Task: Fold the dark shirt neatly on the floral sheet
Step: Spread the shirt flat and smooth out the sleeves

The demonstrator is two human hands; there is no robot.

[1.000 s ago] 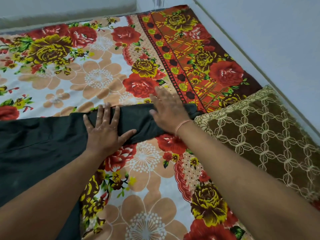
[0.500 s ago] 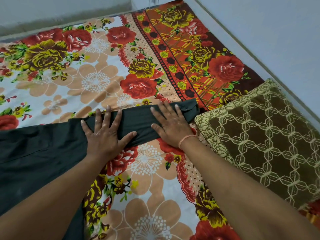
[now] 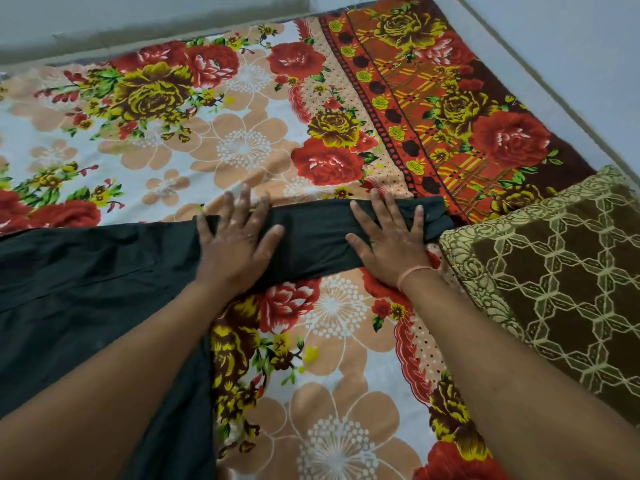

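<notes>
The dark shirt [image 3: 86,282] lies spread on the floral sheet [image 3: 214,140], its body at the left and one sleeve stretched out to the right. My left hand [image 3: 235,244] presses flat on the sleeve near the shoulder, fingers straight and spread. My right hand [image 3: 391,237] lies flat on the sleeve close to its buttoned cuff [image 3: 433,216], fingers spread, with a thin band round the wrist. The lower part of the shirt is hidden under my left forearm.
A brown cushion [image 3: 561,282] with a cream lattice pattern lies right of the cuff, almost touching it. A pale wall runs along the far edge and the right side of the sheet.
My right hand has slid back from beyond the sleeve onto it and now lies flat near the cuff. My left hand stays pressed on the sleeve. The camera has tilted a little.
</notes>
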